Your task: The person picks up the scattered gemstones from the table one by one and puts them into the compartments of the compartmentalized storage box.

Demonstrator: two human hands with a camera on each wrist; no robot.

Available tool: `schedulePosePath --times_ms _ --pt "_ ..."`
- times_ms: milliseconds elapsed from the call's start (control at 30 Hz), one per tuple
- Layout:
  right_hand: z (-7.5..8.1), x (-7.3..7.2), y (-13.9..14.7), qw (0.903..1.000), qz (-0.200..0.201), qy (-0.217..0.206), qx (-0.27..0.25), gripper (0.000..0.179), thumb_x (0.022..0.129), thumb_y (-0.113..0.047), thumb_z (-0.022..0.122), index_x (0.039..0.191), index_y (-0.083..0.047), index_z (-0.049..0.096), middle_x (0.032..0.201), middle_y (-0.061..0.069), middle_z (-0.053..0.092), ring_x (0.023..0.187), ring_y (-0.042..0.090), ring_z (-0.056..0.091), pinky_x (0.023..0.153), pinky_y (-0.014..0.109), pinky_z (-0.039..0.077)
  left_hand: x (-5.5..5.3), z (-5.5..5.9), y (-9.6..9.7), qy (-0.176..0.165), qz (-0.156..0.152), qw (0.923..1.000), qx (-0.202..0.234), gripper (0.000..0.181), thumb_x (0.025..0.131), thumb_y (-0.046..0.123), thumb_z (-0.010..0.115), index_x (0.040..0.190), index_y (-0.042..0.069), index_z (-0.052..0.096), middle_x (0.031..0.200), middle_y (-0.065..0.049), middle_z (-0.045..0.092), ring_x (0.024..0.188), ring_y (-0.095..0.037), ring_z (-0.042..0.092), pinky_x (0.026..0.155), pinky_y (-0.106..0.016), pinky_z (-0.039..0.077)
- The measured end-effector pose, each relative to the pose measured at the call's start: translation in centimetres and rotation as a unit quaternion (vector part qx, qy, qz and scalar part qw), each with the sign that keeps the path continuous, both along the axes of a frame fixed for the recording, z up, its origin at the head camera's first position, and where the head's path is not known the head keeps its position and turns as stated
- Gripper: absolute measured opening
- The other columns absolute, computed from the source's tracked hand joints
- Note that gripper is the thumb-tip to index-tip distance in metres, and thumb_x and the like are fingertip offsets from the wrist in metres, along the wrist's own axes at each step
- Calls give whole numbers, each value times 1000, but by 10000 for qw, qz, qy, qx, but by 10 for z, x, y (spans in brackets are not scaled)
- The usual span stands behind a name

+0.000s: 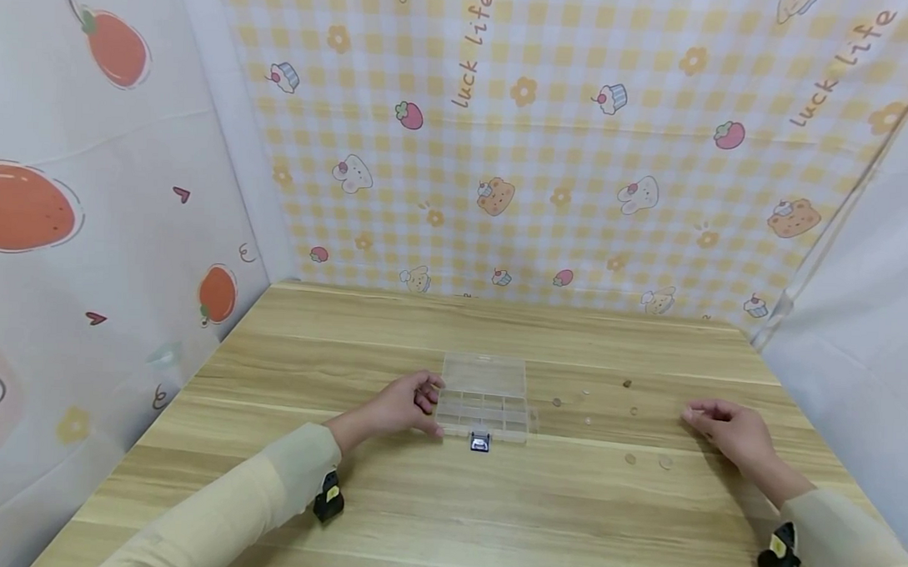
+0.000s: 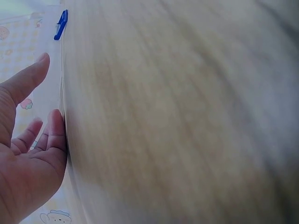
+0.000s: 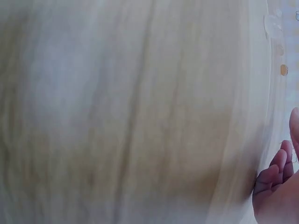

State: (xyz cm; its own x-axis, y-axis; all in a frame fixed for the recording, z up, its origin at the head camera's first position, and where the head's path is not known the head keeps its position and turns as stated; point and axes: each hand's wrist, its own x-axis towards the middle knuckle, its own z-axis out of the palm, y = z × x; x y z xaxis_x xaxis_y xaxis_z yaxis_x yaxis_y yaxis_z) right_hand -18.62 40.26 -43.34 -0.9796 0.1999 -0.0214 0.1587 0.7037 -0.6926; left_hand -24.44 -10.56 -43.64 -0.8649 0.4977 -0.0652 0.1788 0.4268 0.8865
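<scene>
A clear plastic compartment box (image 1: 482,410) lies on the table with its lid (image 1: 484,375) raised at the back and a blue latch (image 1: 480,441) on its front edge. My left hand (image 1: 405,405) is at the box's left side, thumb by the front corner and fingers loosely bent by the side wall. In the left wrist view, thumb and fingers of the left hand (image 2: 32,154) stand apart. My right hand (image 1: 734,431) rests low over the table to the right, fingers loosely bent, with nothing visible in it. Several small round pieces (image 1: 665,462), too small to identify, lie between box and right hand.
A small brown piece (image 1: 626,383) lies farthest back among the scattered ones. The wood-grain table (image 1: 347,330) meets a yellow checked cloth (image 1: 532,194) at the back. Pale cloths hang on the left (image 1: 127,180) and right (image 1: 858,314).
</scene>
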Motion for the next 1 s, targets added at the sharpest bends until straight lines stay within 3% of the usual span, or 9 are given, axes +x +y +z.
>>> schedulePosePath --times_ms 533,1000 --pt "1 -8 -20 9981 184 578 -52 51 93 -39 66 120 4 64 94 2 66 77 4 52 63 20 44 1 3 1 -46 26 10000 -31 66 68 4 88 123 0 53 103 -8 55 89 -21 54 79 -32 47" --pt "15 -18 -66 9921 525 603 -963 49 92 -35 69 122 3 63 94 -1 62 81 7 55 66 24 48 1 3 2 8 66 9999 -80 67 67 4 89 123 -2 54 102 -9 56 88 -20 55 76 -28 48"
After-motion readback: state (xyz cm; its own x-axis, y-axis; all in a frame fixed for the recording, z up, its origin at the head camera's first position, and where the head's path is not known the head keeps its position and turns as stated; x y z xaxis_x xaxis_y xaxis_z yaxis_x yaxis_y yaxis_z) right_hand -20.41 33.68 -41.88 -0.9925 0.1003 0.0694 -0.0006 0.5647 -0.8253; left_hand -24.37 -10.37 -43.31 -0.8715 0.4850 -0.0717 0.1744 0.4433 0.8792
